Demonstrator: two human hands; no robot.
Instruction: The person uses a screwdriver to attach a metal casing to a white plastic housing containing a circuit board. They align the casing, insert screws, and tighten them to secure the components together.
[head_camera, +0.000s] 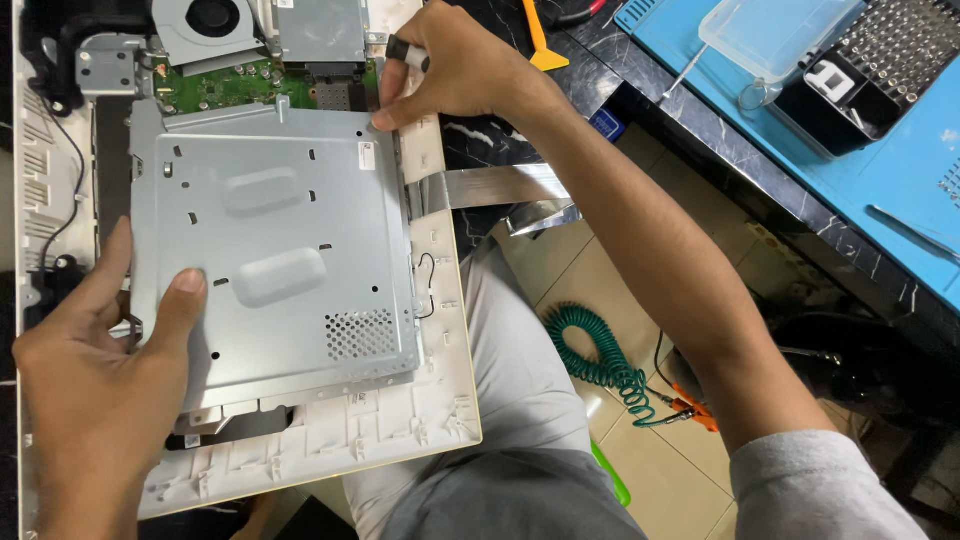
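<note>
In the head view, the left hand (95, 385) lies half open on the lower left part of a grey metal shield plate (275, 250). Its thumb and forefinger are spread and rest flat on the plate's left edge; nothing is gripped. The plate sits inside the white plastic back shell (390, 425) of an opened all-in-one computer, which rests across the person's lap.

The right hand (455, 70) is curled at the plate's upper right corner. Its fingers close round a small tool with a black and white handle (405, 52), and the fingertips touch the plate's corner. The tool's tip is hidden by the hand.

Just above the plate, a green circuit board (225, 88) shows, and above that a grey cooling fan (205, 25). A thin black wire (425, 285) loops just beside the plate's right edge.

Right of the plate, well apart, a blue work mat (900, 190) covers a dark table. On the mat stands a black tray (860, 100) with two compartments: the far one is filled with rows of screwdriver bits (905, 40), the near one holds a small white part (828, 80). A clear plastic lid (770, 35) leans on the tray's left side; I cannot tell whether anything lies in it. A yellow pry tool (540, 40) lies on the dark table, near the right hand.

Below and right of the plate, a coiled green hose (595, 350) lies on the tiled floor.
</note>
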